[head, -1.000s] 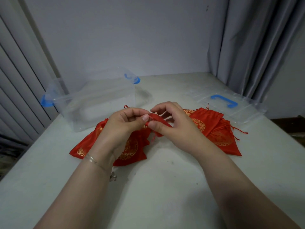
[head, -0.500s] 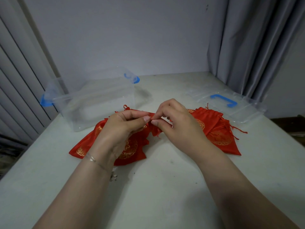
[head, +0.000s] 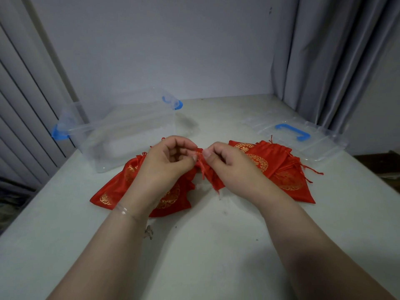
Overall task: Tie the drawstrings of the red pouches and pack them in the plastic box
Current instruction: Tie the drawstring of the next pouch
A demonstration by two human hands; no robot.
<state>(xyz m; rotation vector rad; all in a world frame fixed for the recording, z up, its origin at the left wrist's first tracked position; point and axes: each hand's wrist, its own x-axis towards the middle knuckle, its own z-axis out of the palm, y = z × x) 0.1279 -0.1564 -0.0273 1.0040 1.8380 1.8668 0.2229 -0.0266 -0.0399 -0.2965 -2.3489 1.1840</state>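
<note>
- Both hands meet at the middle of the bench (head: 216, 245), raised a little above it, thumbs facing each other.
- Left hand (head: 167, 161) has its fingers curled, and its thumb and forefinger pinch the red drawstring (head: 200, 158) at the gathered neck of a red pouch (head: 213, 176).
- Right hand (head: 229, 163) is curled as well, thumb tip pressed on the same drawstring from the other side; the pouch hangs between the two hands, its lower edge down near the bench.
- A thin bracelet (head: 124, 211) circles the left wrist.
- More red pouches with gold patterns lie flat on the bench: one group (head: 112, 189) under and to the left of the left hand, another group (head: 281, 169) behind and to the right of the right hand, loose strings trailing off its right edge.
- The clear plastic box (head: 129, 135) with blue latches stands open behind the left group, at the far left of the bench.
- Its clear lid (head: 320, 144) with a blue handle lies flat at the far right, just behind the right group.
- Grey curtains (head: 335, 61) hang behind the lid.
</note>
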